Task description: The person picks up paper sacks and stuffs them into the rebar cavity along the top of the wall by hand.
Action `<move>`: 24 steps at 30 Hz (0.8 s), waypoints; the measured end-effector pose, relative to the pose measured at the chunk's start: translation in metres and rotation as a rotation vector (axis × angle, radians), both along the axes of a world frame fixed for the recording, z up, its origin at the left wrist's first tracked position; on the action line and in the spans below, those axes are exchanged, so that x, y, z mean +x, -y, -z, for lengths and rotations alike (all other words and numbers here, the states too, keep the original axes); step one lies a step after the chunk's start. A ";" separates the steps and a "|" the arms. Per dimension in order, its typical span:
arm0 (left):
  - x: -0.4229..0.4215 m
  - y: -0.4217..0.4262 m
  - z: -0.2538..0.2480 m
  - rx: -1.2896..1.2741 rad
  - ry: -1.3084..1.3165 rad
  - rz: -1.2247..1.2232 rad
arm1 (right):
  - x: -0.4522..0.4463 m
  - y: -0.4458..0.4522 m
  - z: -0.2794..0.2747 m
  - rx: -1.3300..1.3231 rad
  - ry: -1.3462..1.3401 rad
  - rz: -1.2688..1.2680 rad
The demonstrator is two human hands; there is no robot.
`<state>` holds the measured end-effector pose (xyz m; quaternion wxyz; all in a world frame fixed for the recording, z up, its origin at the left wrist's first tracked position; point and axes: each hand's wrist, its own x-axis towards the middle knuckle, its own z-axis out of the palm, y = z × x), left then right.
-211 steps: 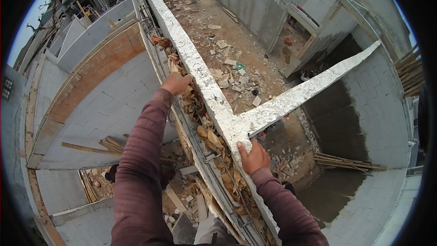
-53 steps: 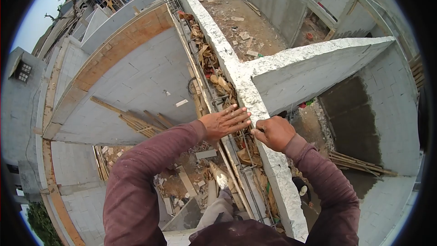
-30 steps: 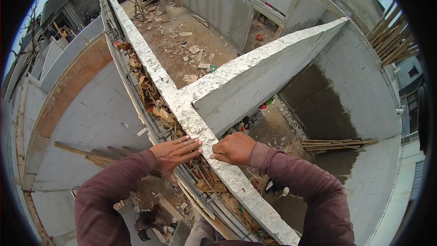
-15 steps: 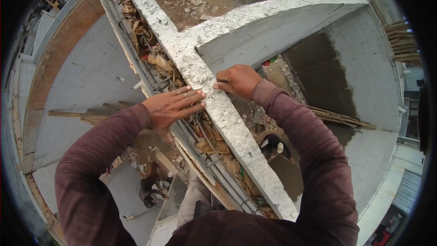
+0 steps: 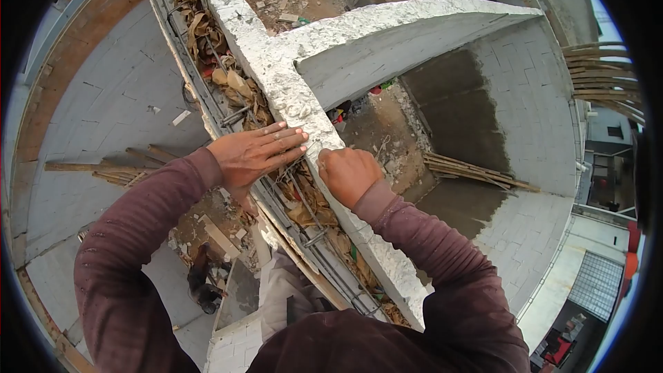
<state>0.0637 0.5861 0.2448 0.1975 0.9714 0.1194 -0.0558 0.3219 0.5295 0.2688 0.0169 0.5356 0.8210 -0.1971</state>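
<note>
A rough, white-grey wall top [image 5: 304,93] runs diagonally beneath both hands. My left hand [image 5: 259,155] lies flat with fingers stretched out, bridging the gap beside the wall, its fingertips on the wall's near edge. On the same wall top, just right of those fingertips, my right hand [image 5: 349,174] is closed, thumb and fingers pressed together. What it pinches, if anything, is too small or hidden to tell. Along the wall's left side, a narrow channel holds steel reinforcing bars [image 5: 314,238] and crumpled brown paper [image 5: 238,86]. A thin board [image 5: 183,62] edges the channel.
A second wall [image 5: 414,10] branches off to the right. Deep rooms with block walls [image 5: 539,90] drop away on both sides. Poles lie at left [image 5: 103,167] and right [image 5: 476,171]. Another person [image 5: 202,280] is on the floor below left.
My right hand has come down the wall toward me, its knuckles turned more upward. The left hand stays flat in about the same place. The view has shifted slightly.
</note>
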 end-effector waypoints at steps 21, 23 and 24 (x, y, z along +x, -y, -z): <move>-0.009 0.007 0.009 0.041 0.048 0.008 | -0.014 0.001 -0.004 0.110 0.043 -0.033; -0.006 0.002 0.011 0.050 0.089 0.009 | -0.022 -0.028 -0.004 0.099 0.126 -0.235; -0.005 0.002 0.012 0.052 0.108 0.013 | -0.031 -0.047 -0.013 0.063 0.194 -0.338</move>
